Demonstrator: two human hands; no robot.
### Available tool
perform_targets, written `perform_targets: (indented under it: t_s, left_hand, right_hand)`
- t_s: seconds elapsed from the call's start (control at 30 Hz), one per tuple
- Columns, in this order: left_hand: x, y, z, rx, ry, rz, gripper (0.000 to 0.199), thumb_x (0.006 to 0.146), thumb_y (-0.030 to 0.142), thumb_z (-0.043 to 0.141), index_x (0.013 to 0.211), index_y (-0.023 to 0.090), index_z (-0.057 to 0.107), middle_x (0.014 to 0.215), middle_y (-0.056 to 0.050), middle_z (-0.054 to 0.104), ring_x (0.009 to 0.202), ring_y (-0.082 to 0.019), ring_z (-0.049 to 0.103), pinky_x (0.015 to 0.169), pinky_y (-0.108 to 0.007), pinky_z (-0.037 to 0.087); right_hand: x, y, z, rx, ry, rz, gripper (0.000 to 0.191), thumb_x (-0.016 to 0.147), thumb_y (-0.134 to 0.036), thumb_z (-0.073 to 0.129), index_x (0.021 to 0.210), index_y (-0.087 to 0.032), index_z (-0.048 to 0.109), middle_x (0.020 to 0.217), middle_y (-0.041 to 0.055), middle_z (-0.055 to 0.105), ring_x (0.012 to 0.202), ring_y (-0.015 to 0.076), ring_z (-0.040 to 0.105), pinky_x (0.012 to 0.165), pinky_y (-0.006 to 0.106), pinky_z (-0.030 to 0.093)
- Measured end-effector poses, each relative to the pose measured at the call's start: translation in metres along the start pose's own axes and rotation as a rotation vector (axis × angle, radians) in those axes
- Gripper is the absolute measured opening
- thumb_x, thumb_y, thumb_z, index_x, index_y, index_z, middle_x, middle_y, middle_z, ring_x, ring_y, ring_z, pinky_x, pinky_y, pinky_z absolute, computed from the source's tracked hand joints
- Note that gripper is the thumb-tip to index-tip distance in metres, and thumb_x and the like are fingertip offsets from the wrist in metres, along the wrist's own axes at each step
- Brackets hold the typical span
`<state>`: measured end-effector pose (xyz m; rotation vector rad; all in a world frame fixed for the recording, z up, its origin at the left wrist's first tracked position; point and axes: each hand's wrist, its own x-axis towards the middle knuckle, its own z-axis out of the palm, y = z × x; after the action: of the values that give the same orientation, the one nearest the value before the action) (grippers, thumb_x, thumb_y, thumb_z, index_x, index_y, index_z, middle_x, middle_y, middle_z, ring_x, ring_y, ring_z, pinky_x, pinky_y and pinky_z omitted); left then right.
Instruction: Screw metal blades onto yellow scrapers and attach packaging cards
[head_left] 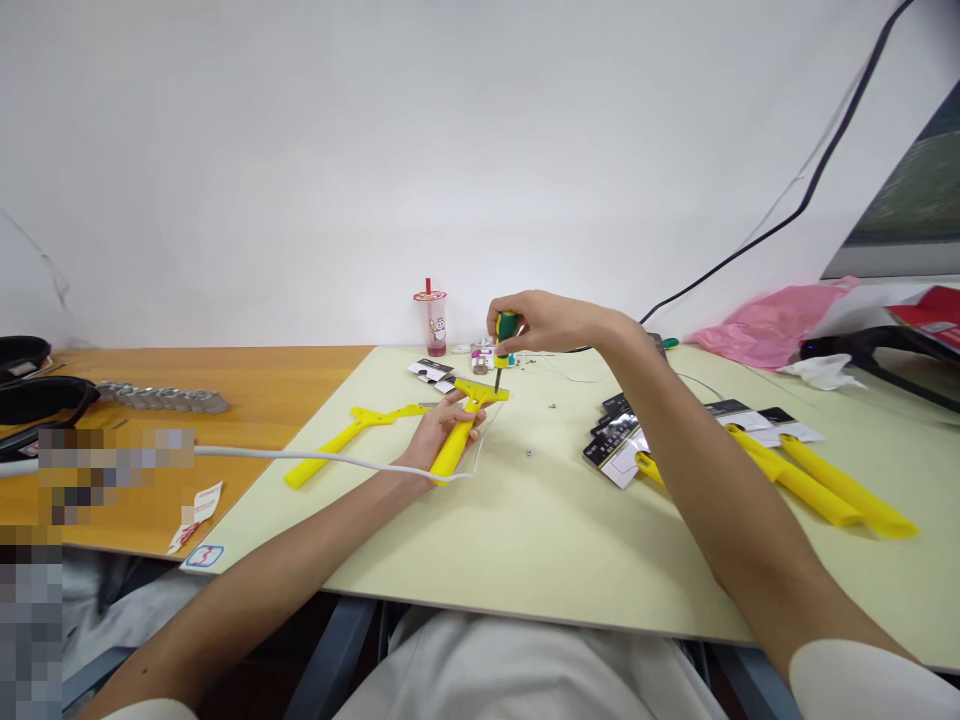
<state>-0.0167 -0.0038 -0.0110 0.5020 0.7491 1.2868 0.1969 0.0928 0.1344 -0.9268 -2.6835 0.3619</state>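
My left hand (439, 432) is closed round a yellow scraper (454, 446) with a T-shaped head, held tilted above the table. In my right hand (551, 318) is a screwdriver (507, 326) with a green and yellow handle. Its shaft points straight down, and the tip meets the scraper's head near the right end. To the left lies a second yellow scraper (330, 455). Small metal parts, one of them a screw-like piece (529, 454), rest on the table to the right of my left hand.
Black and white cards (616, 445) and several yellow handles (851, 485) lie on the right of the pale table (480, 560). A cup with a red straw (435, 325) stands by the wall. One white cable (322, 458) crosses over my left wrist. Pink plastic (772, 325) sits at back right.
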Motion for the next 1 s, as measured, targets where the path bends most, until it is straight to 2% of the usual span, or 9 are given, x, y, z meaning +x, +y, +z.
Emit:
perform_targets:
  t_s: [0.1,0.27,0.43,0.6,0.73,0.8,0.93,1.0]
  left_hand:
    - [-0.0009,0.0006,0.0002,-0.005,-0.016,0.007,0.075,0.073,-0.010,0.066,0.140,0.019,0.053,0.141,-0.021,0.072,0.077,-0.011,0.072,0.056,-0.016,0.054]
    - [-0.0001,0.0008,-0.0007,-0.020,-0.017,-0.001,0.078,0.071,-0.011,0.065,0.142,0.019,0.052,0.144,-0.022,0.071,0.076,-0.010,0.071,0.056,-0.016,0.054]
    - [0.0000,0.0015,0.0000,-0.021,-0.008,0.007,0.082,0.070,-0.010,0.067,0.144,0.021,0.051,0.146,-0.020,0.071,0.076,-0.010,0.071,0.056,-0.016,0.053]
    - [-0.0003,0.0018,0.0005,-0.023,0.008,0.001,0.084,0.070,-0.010,0.065,0.146,0.021,0.049,0.145,-0.020,0.071,0.075,-0.010,0.071,0.056,-0.016,0.053]
    - [-0.0006,0.0026,0.0003,-0.025,-0.004,0.018,0.083,0.071,-0.010,0.064,0.146,0.020,0.047,0.145,-0.021,0.071,0.074,-0.010,0.071,0.055,-0.016,0.053]
    - [-0.0011,0.0026,0.0005,-0.022,-0.016,0.018,0.081,0.071,-0.010,0.065,0.144,0.020,0.049,0.146,-0.021,0.071,0.074,-0.009,0.070,0.055,-0.016,0.053]
    - [-0.0011,0.0012,0.0003,-0.020,-0.011,0.005,0.080,0.070,-0.010,0.065,0.143,0.020,0.050,0.144,-0.021,0.071,0.074,-0.009,0.070,0.056,-0.016,0.054]
    - [-0.0006,0.0006,0.0000,-0.019,-0.009,0.004,0.080,0.070,-0.011,0.065,0.142,0.020,0.050,0.142,-0.021,0.072,0.074,-0.010,0.070,0.055,-0.016,0.054]
  right_hand:
    - [-0.0004,-0.0014,-0.0014,-0.052,0.054,0.020,0.030,0.095,-0.049,0.081,0.099,-0.024,0.065,0.096,0.0057,0.073,0.077,0.0202,0.060,0.065,0.035,0.040]
    - [0.0000,-0.0016,-0.0009,0.019,-0.011,-0.005,0.032,0.090,-0.043,0.085,0.111,-0.025,0.070,0.114,0.0078,0.076,0.086,0.0221,0.066,0.069,0.034,0.043]
    - [0.0008,-0.0033,-0.0012,-0.032,0.057,0.001,0.028,0.093,-0.048,0.084,0.097,-0.024,0.070,0.091,0.0042,0.073,0.077,0.0200,0.061,0.067,0.034,0.039]
    - [-0.0006,0.0001,-0.0007,0.012,-0.010,0.020,0.031,0.092,-0.043,0.084,0.113,-0.026,0.068,0.112,0.0073,0.077,0.084,0.0216,0.067,0.068,0.034,0.043]
    - [0.0007,-0.0013,-0.0006,-0.015,0.034,0.009,0.025,0.093,-0.043,0.081,0.105,-0.024,0.068,0.104,0.0071,0.075,0.083,0.0213,0.063,0.069,0.034,0.043]
    - [0.0013,-0.0016,-0.0002,-0.062,0.068,0.016,0.027,0.094,-0.045,0.080,0.106,-0.024,0.068,0.103,0.0072,0.074,0.082,0.0216,0.062,0.069,0.035,0.042]
    - [0.0011,0.0011,0.0006,-0.021,0.016,0.002,0.033,0.092,-0.042,0.082,0.116,-0.024,0.068,0.117,0.0103,0.074,0.088,0.0235,0.065,0.071,0.035,0.045]
    - [0.0009,0.0015,0.0004,0.016,-0.003,-0.011,0.031,0.091,-0.043,0.082,0.114,-0.024,0.071,0.114,0.0091,0.075,0.087,0.0226,0.065,0.070,0.035,0.044]
